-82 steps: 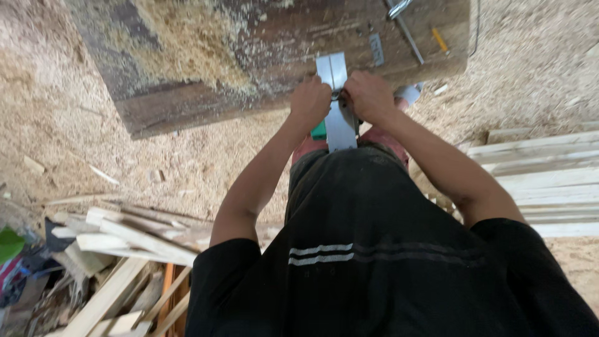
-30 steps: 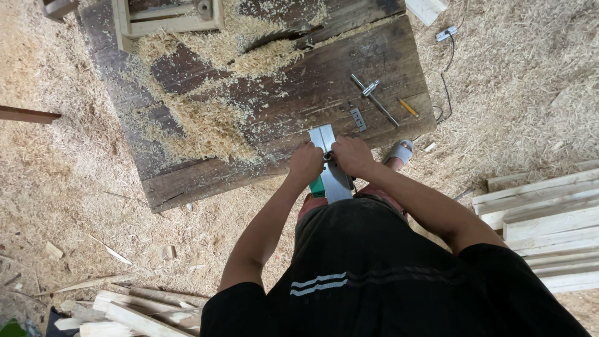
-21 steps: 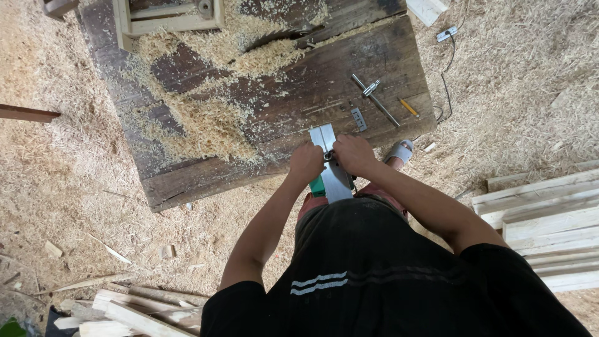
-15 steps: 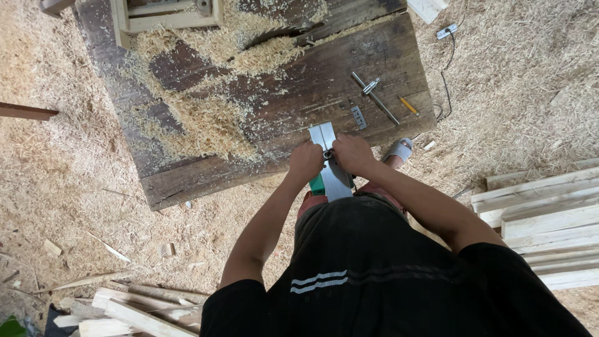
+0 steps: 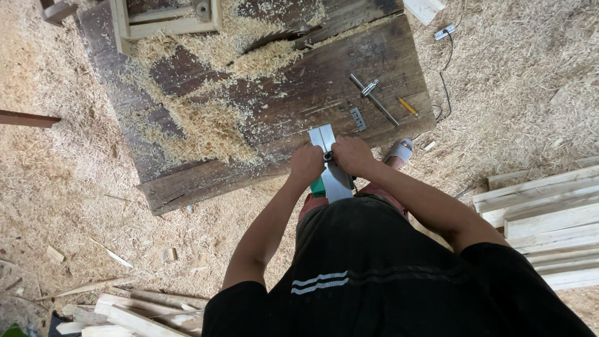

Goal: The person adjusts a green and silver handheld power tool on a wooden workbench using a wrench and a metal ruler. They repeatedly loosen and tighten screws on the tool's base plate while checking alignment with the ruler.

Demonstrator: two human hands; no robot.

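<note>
Compared with the view of nearly three seconds ago, both hands remain clamped on the same tool, while more of the table top and its far end now shows. Electric planer (image 5: 331,168), grey-soled with a green body, sole facing up, held over the near edge of the table (image 5: 299,112); left hand (image 5: 307,163) grips its left side, right hand (image 5: 352,155) its right, the two hands close together with the tool between them. Table: a dark, worn plank top, heaped with pale wood shavings (image 5: 212,125) over its left and middle parts. On its right part lie a long metal tool (image 5: 373,98), a small grey metal piece (image 5: 357,118) just beside the planer, and a yellow pencil (image 5: 407,106). At the far end sits a pale wooden frame (image 5: 165,22). Floor: covered throughout in sawdust and shavings (image 5: 68,187). A black cable (image 5: 446,75) with a plug trails off the right of the table. Stacked pale planks (image 5: 549,231) lie at the right; loose wood offcuts (image 5: 125,309) at the lower left.
</note>
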